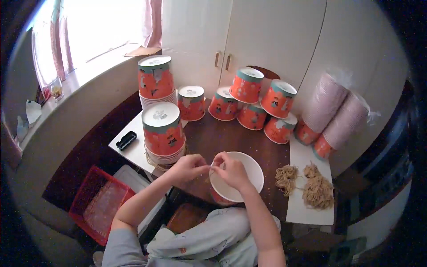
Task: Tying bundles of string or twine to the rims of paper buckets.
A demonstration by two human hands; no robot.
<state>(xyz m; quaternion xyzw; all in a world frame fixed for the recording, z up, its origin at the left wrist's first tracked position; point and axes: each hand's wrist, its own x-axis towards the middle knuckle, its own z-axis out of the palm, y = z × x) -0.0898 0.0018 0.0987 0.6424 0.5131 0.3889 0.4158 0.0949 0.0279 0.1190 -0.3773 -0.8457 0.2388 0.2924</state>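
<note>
Pinching with my left hand and right hand, on what I can't tell, I judge the round, white-lined orange paper bucket at the brown tabletop's near edge light, stiff but dentable, best held by its rim.

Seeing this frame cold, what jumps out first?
Bright orange upside-down buckets stand out, stacked at the left and grouped along the back of the brown table. Front and center, the left hand and right hand meet at the left rim of an upright white-lined bucket. Tangled tan cord lies at the right.
</note>
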